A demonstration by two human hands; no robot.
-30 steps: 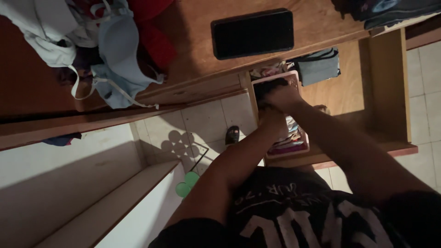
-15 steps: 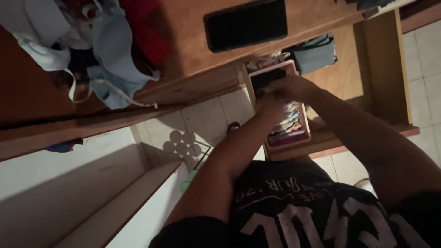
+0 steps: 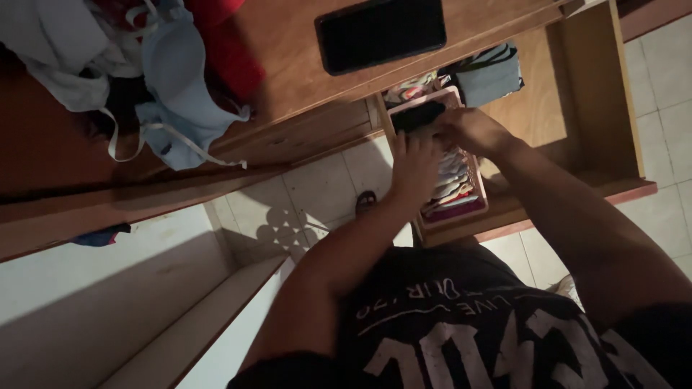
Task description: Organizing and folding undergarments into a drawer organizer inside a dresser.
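Both hands point(image 3: 440, 148) press a dark garment point(image 3: 418, 115) into a pink basket point(image 3: 481, 204).

Head camera, looking down — near drawer point(image 3: 577, 108)

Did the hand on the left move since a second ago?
Yes. The left hand has opened flat and now lies apart from the right hand, nearer the near end of the pink basket.
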